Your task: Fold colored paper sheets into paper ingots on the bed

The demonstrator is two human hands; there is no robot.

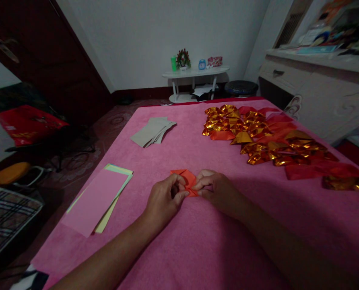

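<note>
A small folded piece of orange paper [189,177] lies low over the pink cloth in the middle of the view. My left hand [166,195] pinches its left and near side between thumb and fingers. From the other side my right hand [215,187] grips the paper's right edge, its fingers bent and pressed together. Creases run across the paper, and its left corner sticks out beyond my left fingers. My fingertips hide part of its near edge.
Pink, green and yellow sheets [99,197] lie stacked at left, with grey sheets [155,131] farther back. Shiny gold and red folded paper pieces [258,137] cover the right rear of the pink-covered table [173,249]. A white side table [194,73] stands by the wall.
</note>
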